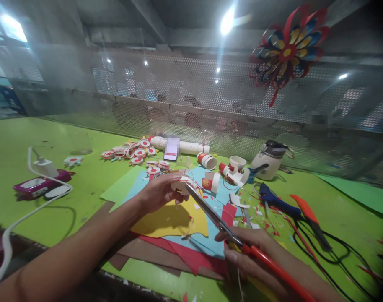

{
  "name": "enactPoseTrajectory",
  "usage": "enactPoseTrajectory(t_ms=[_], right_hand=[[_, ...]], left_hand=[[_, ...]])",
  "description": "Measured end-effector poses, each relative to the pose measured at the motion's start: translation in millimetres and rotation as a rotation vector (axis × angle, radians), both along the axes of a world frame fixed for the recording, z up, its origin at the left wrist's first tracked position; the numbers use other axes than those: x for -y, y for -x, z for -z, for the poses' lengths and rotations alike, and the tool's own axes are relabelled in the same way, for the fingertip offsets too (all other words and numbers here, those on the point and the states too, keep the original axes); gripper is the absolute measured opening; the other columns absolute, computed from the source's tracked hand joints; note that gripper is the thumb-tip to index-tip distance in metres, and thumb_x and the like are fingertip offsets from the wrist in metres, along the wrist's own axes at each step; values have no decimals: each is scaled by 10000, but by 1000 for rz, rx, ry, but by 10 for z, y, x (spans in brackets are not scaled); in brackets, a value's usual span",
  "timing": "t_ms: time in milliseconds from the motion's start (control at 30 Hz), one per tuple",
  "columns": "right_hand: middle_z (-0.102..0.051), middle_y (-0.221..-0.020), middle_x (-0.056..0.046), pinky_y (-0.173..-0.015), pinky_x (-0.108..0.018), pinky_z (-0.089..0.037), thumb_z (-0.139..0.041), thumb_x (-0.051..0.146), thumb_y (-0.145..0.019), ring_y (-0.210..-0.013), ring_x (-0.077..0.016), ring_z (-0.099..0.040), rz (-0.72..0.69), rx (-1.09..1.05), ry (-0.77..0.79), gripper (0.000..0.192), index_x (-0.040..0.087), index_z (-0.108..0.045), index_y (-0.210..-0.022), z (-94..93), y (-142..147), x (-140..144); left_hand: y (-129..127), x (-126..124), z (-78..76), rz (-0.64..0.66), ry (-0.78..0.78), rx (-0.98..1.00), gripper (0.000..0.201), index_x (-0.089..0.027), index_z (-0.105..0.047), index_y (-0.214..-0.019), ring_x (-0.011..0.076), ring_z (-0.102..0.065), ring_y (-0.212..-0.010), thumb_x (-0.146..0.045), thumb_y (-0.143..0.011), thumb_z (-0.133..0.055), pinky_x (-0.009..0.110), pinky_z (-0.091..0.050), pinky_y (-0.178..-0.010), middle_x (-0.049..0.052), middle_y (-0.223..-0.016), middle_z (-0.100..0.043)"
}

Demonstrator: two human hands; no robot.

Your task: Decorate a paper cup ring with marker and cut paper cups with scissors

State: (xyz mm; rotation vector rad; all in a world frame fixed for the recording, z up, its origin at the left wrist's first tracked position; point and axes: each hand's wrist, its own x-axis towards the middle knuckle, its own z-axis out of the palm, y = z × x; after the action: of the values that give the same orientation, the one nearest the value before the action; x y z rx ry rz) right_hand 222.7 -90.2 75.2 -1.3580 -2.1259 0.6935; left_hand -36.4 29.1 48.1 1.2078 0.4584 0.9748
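Two hands work close: the left hand [161, 191] pinches a paper cup piece [182, 184] above the bench [84, 180] while the right hand [251, 256], closed round the scissors [216, 220], risks nicking those fingers [179, 197].

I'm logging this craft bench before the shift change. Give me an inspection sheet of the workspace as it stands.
Surface: green table, scuffed, strewn with paper scraps.
Job's things: red-handled scissors in right hand, blades reaching a small red-and-white paper cup piece held by left hand; coloured paper sheets beneath.
Clutter: cut paper cups, red-white paper discs, blue glue gun, white jug, phone.
Grips: both hands closed on their items.
Cables: white charger cable; black cords.
Surroundings: perforated metal screen, paper flower.
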Motion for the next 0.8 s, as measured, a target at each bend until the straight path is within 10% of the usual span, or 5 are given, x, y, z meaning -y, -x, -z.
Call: enactPoseTrajectory(t_ms=[800], right_hand=[[-624,-557,-15,-485,-250,-483,-470,581,-886,-511,-175,-594,23,-15,27,450,224,-723,-987,135,96,-79]], left_hand=[[-45,22,39,-134,-166,27,340,-133,-644,-1071,234,-623,-889,-251,-761,-721,317,-522,-641,147,-1039,-640]])
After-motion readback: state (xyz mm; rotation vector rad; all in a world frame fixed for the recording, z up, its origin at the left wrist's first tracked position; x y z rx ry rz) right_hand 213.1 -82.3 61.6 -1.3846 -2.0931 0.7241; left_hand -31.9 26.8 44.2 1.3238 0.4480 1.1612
